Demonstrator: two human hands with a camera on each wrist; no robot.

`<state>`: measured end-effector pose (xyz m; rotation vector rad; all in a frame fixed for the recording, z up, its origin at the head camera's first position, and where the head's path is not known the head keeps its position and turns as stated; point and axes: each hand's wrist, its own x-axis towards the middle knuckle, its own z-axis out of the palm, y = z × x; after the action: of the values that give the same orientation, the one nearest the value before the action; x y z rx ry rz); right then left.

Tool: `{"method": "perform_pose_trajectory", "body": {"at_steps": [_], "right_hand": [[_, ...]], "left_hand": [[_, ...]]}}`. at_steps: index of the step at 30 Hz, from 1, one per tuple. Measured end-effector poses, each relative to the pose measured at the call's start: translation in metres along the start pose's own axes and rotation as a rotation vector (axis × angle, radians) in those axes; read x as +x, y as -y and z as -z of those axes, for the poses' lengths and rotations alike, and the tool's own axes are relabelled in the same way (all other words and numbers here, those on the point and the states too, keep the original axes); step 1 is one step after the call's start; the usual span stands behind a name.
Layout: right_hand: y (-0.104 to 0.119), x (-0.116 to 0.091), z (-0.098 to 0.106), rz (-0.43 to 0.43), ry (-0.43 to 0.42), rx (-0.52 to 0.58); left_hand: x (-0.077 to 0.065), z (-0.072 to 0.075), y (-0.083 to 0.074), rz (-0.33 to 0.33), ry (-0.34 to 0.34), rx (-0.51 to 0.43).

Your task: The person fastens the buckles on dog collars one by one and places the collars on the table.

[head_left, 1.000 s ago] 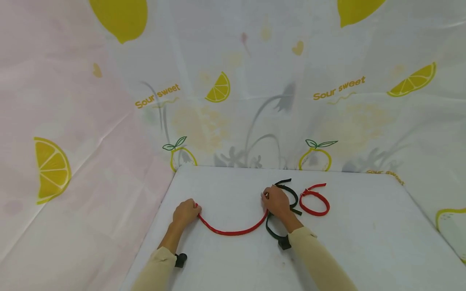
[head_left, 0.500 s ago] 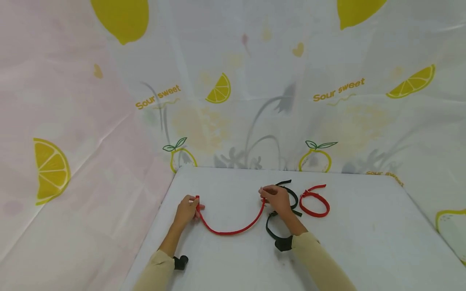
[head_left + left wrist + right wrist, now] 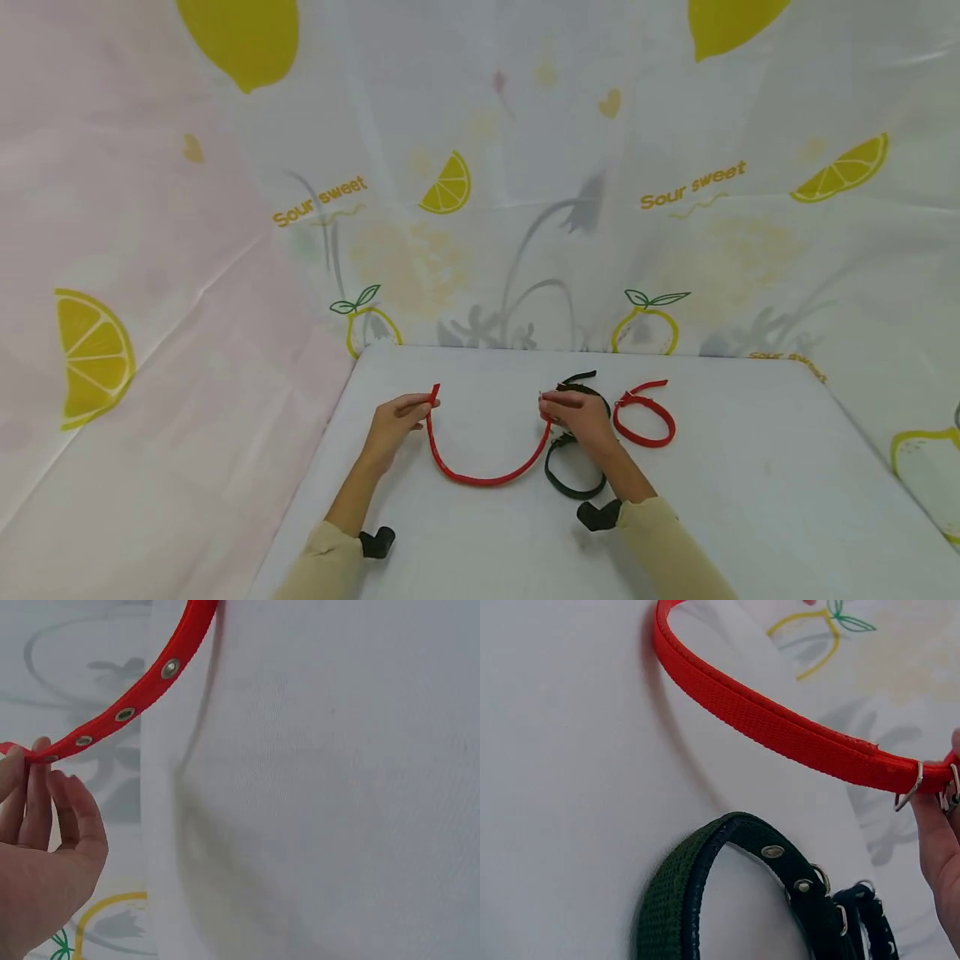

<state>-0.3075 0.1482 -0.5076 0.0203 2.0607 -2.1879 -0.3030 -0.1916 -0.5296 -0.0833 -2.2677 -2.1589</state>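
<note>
A red collar point(image 3: 483, 481) hangs in a U between both hands, its curve low over the white table. My left hand point(image 3: 392, 425) pinches the end with metal eyelets point(image 3: 125, 714), and the strap tip pokes up past the fingers. At the other end, my right hand point(image 3: 585, 421) pinches the collar by its buckle, beside a metal D-ring point(image 3: 911, 793); the fingers partly cover the buckle. Under the right wrist lies a dark green collar point(image 3: 573, 494) closed into a loop. A second dark collar point(image 3: 581, 377) sits behind the right hand, partly hidden by it.
Another red collar point(image 3: 647, 442), fastened into a loop, lies to the right of the right hand. The white table point(image 3: 750, 500) extends to the right and front. A lemon-print cloth point(image 3: 480, 250) hangs behind the table's back edge.
My left hand has moved right and a little up, sliding its pinch so more strap tip shows. The red collar's ends are closer together and its curve is deeper. The right hand has barely shifted.
</note>
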Motion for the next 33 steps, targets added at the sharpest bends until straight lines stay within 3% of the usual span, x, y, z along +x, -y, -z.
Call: {"method": "perform_pose_trajectory", "body": {"at_steps": [8,14,23,28,33], "right_hand": [[-0.001,-0.011,-0.001,0.056,0.048,-0.039],[0.005,-0.019,-0.008,0.118,0.074,-0.059],[0.014,-0.031,-0.016,0.163,0.058,-0.147],[0.018,-0.035,-0.021,0.203,0.064,-0.175],[0.021,-0.039,-0.023,0.223,0.083,-0.165]], "left_hand": [[-0.006,-0.024,-0.01,-0.036,0.161,-0.082],[-0.01,-0.043,-0.024,-0.05,0.186,0.045],[-0.017,-0.064,-0.039,-0.121,0.243,0.14],[-0.02,-0.072,-0.044,-0.168,0.252,0.165],[-0.023,-0.077,-0.047,-0.176,0.26,0.151]]}}
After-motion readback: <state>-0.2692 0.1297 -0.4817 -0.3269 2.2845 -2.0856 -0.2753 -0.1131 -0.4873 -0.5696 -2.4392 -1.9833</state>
